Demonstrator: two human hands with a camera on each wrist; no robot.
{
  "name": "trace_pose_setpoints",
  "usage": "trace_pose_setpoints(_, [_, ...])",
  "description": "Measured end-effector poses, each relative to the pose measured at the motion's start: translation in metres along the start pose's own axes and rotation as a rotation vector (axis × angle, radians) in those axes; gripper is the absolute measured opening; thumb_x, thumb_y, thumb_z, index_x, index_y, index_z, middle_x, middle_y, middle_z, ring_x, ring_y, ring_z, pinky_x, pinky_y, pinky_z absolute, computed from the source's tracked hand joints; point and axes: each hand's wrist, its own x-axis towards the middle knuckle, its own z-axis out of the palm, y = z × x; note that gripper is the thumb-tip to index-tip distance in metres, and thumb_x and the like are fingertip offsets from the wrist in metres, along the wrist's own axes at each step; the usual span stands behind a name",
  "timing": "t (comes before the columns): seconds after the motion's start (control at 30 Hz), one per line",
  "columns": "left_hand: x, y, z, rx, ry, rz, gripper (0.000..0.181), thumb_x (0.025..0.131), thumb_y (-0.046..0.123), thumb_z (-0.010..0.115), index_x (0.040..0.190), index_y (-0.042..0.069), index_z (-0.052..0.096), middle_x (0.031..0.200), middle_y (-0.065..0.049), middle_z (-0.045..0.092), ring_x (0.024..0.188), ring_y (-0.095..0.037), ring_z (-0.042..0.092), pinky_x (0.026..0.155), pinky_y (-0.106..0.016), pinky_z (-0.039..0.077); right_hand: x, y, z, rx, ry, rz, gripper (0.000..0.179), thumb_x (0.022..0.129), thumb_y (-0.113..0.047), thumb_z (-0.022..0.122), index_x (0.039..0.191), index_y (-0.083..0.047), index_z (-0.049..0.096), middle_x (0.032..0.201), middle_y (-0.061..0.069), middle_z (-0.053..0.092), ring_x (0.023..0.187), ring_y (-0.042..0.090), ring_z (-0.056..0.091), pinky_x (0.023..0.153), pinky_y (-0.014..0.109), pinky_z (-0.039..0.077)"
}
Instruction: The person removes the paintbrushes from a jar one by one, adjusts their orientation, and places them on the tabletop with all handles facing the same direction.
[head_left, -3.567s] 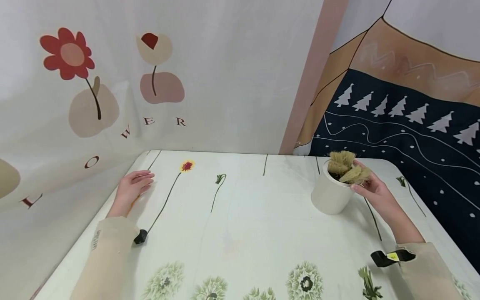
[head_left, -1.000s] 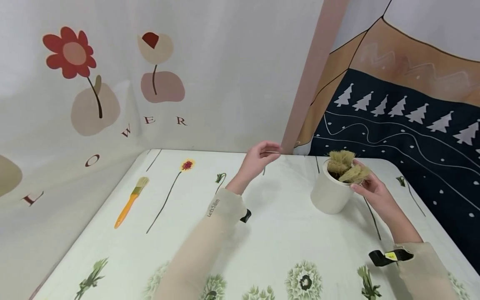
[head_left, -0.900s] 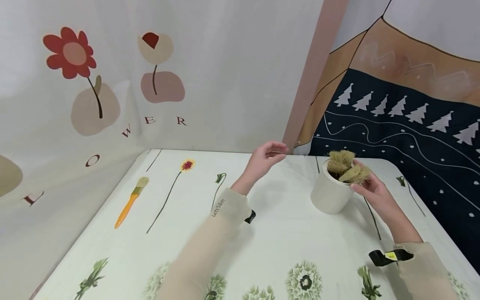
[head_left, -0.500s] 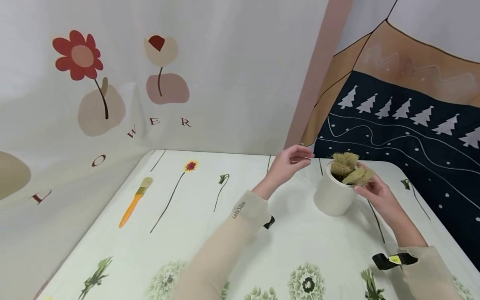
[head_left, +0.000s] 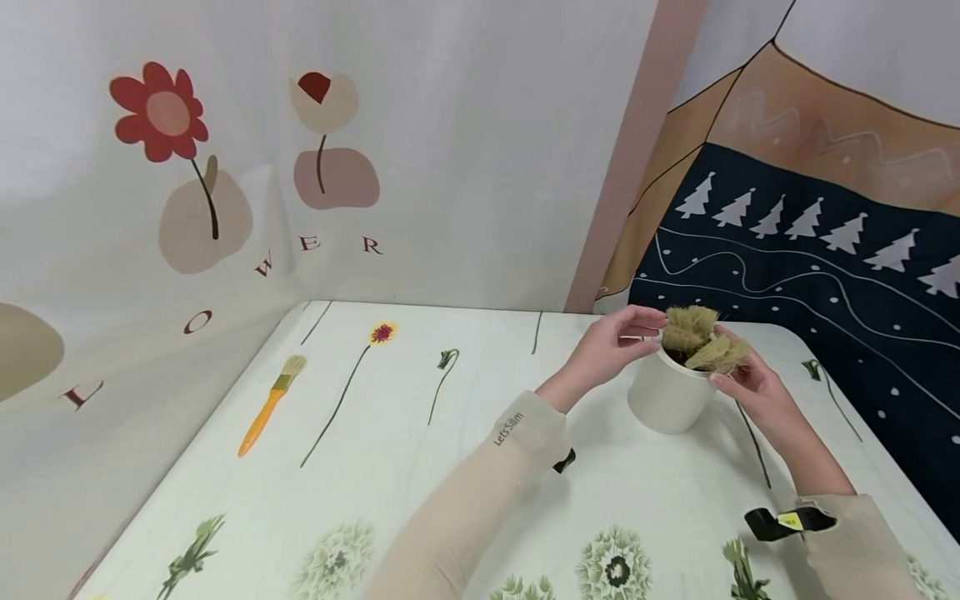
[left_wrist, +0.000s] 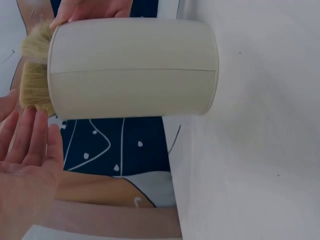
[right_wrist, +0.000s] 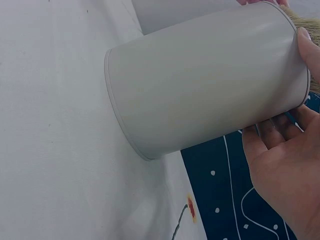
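An off-white cylindrical holder stands upright at the right of the table, with paintbrushes in it, bristles up; their handles are hidden inside. My right hand grips the holder at its right side, thumb by the rim and fingers curved around the wall, as the right wrist view shows. From the other side my left hand reaches the rim, fingers extended and fingertips right by the bristles. On the left of the table lies a paintbrush with an orange handle and pale bristles.
A white cloth printed with flowers and stems covers the table. Behind it hangs a pale curtain with printed flowers and letters. A dark cloth with white trees hangs at the right, close behind the holder.
My left hand was at the orange-handled paintbrush on the left; it has since left the brush on the table and moved right to the holder. My right hand has kept its hold there.
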Motion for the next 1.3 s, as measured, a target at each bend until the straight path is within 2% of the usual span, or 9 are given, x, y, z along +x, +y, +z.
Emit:
trace_pose_setpoints(0.13, [0.001,0.0,0.004,0.034,-0.002,-0.022,0.035,0.09,0.016,0.063,0.125,0.02,0.056,0.122,0.006,0.061,0.106,0.0,0.058,0.084,-0.012,0.048,0.0,0.0,0.001,0.008,0.0,0.004,0.064,0.099,-0.016,0.049,0.152,-0.027,0.014,0.158,-0.011,0.009,0.144,0.011,0.009,0.094,0.0,0.031])
trace_pose_setpoints(0.3, [0.002,0.0,0.005,0.089,-0.015,-0.009,0.035,0.09,0.016,0.064,0.124,0.021,0.057,0.116,0.008,0.063,0.102,0.003,0.057,0.085,-0.012,0.047,0.0,0.0,0.0,-0.01,0.002,0.021,0.065,0.099,-0.018,0.049,0.152,-0.028,0.013,0.158,-0.011,0.008,0.145,0.013,0.007,0.095,0.001,0.03])
trace_pose_setpoints(0.47, [0.004,0.002,0.008,0.182,-0.034,0.003,0.034,0.09,0.019,0.064,0.123,0.022,0.059,0.116,0.011,0.063,0.1,0.003,0.057,0.086,-0.014,0.046,0.0,0.0,-0.001,-0.024,-0.001,0.017,0.064,0.099,-0.018,0.048,0.152,-0.028,0.012,0.158,-0.011,0.007,0.145,0.014,0.007,0.095,0.0,0.03])
trace_pose_setpoints(0.6, [0.006,0.004,0.013,0.229,-0.033,0.009,0.032,0.089,0.02,0.065,0.121,0.023,0.06,0.115,0.012,0.062,0.099,0.001,0.057,0.082,-0.012,0.047,0.0,0.001,0.0,-0.023,-0.001,0.014,0.064,0.1,-0.018,0.048,0.152,-0.029,0.013,0.157,-0.012,0.008,0.145,0.013,0.007,0.095,0.0,0.03])
trace_pose_setpoints(0.73, [0.008,0.006,0.02,0.271,-0.008,0.011,0.029,0.089,0.02,0.066,0.117,0.023,0.062,0.107,0.013,0.063,0.094,0.0,0.056,0.075,-0.009,0.046,-0.001,0.0,0.001,-0.027,0.002,0.014,0.063,0.1,-0.018,0.048,0.152,-0.029,0.013,0.157,-0.013,0.008,0.145,0.015,0.006,0.095,0.0,0.029])
trace_pose_setpoints(0.97, [0.01,0.006,0.029,0.336,0.059,-0.025,0.021,0.089,0.021,0.065,0.109,0.023,0.065,0.097,0.013,0.063,0.086,0.003,0.052,0.067,-0.005,0.044,-0.001,0.001,0.001,-0.014,0.001,-0.007,0.064,0.099,-0.016,0.048,0.152,-0.027,0.014,0.158,-0.011,0.009,0.145,0.013,0.007,0.094,0.0,0.03])
trace_pose_setpoints(1.17, [0.01,0.005,0.03,0.387,0.099,0.001,0.015,0.089,0.022,0.065,0.104,0.023,0.067,0.098,0.013,0.065,0.086,0.003,0.054,0.065,-0.004,0.044,-0.001,-0.001,0.001,-0.008,0.006,-0.002,0.064,0.099,-0.015,0.048,0.152,-0.026,0.014,0.158,-0.01,0.009,0.144,0.01,0.01,0.093,0.0,0.031])
trace_pose_setpoints(1.3, [0.009,0.005,0.029,0.383,0.113,0.037,0.013,0.089,0.024,0.064,0.102,0.023,0.068,0.098,0.013,0.066,0.085,0.005,0.055,0.065,-0.005,0.044,-0.001,0.0,0.001,-0.001,0.005,-0.006,0.064,0.099,-0.013,0.048,0.152,-0.025,0.014,0.158,-0.009,0.009,0.142,0.006,0.014,0.092,0.001,0.033])
